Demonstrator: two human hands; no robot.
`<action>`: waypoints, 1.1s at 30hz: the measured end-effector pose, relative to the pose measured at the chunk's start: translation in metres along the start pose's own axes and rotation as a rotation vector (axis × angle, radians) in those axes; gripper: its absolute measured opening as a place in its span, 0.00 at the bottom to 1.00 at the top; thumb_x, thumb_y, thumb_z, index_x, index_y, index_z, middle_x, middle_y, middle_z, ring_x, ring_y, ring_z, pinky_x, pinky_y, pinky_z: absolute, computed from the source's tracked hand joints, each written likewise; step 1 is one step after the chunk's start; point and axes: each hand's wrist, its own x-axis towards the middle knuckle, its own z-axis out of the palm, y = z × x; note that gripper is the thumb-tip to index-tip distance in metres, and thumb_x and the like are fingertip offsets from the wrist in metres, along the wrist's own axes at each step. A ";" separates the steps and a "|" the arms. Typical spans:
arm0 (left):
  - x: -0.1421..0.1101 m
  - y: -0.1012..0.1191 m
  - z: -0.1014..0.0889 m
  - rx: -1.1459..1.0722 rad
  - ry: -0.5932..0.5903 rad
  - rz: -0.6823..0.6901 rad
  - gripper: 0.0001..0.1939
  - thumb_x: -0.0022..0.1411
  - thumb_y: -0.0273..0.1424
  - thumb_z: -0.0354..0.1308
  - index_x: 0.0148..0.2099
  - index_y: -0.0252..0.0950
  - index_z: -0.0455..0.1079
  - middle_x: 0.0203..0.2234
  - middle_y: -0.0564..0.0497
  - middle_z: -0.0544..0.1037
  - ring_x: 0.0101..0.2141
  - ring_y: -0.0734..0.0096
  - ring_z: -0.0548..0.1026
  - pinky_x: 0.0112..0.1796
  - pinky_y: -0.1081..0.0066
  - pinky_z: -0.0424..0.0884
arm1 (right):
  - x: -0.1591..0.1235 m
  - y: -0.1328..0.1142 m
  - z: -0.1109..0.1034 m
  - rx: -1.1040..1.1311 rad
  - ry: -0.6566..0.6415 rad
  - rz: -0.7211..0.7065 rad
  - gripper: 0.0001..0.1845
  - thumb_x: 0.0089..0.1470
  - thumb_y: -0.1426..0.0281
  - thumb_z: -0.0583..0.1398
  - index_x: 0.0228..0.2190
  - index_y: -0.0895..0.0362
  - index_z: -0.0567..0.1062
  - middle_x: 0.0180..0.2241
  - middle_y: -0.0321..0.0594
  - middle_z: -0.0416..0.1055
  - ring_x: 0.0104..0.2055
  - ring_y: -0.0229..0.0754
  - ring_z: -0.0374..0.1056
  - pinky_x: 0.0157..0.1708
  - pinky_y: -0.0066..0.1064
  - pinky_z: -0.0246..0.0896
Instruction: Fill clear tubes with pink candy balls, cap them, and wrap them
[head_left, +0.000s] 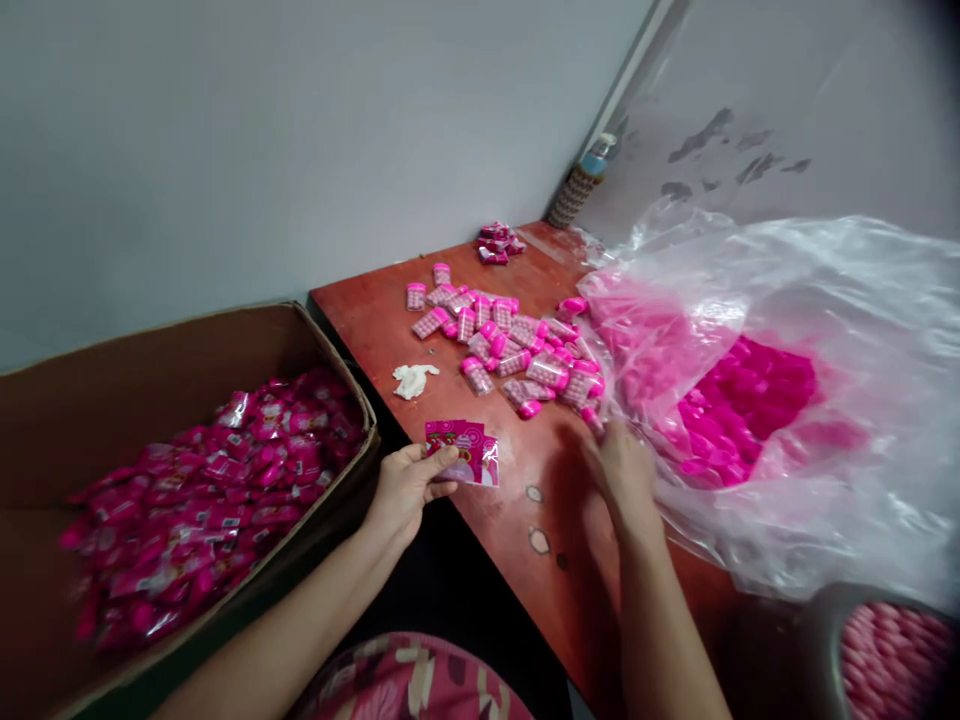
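Between the thumb and fingers of my left hand (409, 490) is a small fan of flat pink printed wrappers (466, 455), held over the table's near left edge. My right hand (626, 465) is at the near right end of a pile of small clear jars (547, 370) with bright pink caps and pale pink balls inside. Its fingertips are beside a pink cap, but they are blurred and partly hidden, so I cannot tell whether they grip it.
A cardboard box (161, 335) of shiny pink packets (217, 510) stands left. Right, a clear plastic bag (847, 290) holds pink caps (757, 400). The red table (360, 300) also bears a white scrap (414, 380), pink packets (499, 243) and a bottle (581, 185). A tub (817, 640) holds pink balls.
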 end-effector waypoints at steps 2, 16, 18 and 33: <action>0.001 -0.005 0.004 0.006 -0.019 0.011 0.14 0.39 0.30 0.69 0.29 0.27 0.73 0.22 0.48 0.76 0.20 0.77 0.73 0.19 0.80 0.71 | -0.026 -0.006 -0.001 0.381 -0.052 0.010 0.09 0.46 0.66 0.56 0.30 0.59 0.70 0.20 0.38 0.66 0.23 0.43 0.64 0.23 0.33 0.56; -0.010 -0.005 -0.004 0.031 -0.085 0.045 0.12 0.43 0.31 0.67 0.26 0.26 0.73 0.20 0.48 0.75 0.20 0.77 0.73 0.24 0.77 0.74 | -0.054 -0.043 0.021 0.730 -0.266 -0.010 0.16 0.42 0.59 0.63 0.20 0.56 0.65 0.13 0.31 0.63 0.16 0.37 0.59 0.16 0.26 0.48; -0.008 -0.006 -0.005 -0.014 -0.072 0.015 0.11 0.43 0.30 0.67 0.26 0.26 0.73 0.21 0.48 0.75 0.21 0.77 0.73 0.23 0.77 0.74 | -0.061 -0.040 0.018 0.799 -0.336 0.022 0.18 0.48 0.54 0.58 0.23 0.56 0.66 0.14 0.33 0.65 0.16 0.38 0.60 0.16 0.26 0.51; -0.004 -0.014 0.015 -0.382 -0.007 -0.187 0.08 0.50 0.27 0.63 0.31 0.30 0.68 0.21 0.50 0.75 0.20 0.74 0.74 0.22 0.75 0.72 | -0.149 -0.062 0.031 1.033 -0.564 0.027 0.15 0.54 0.54 0.51 0.32 0.54 0.60 0.22 0.30 0.67 0.12 0.31 0.60 0.08 0.19 0.52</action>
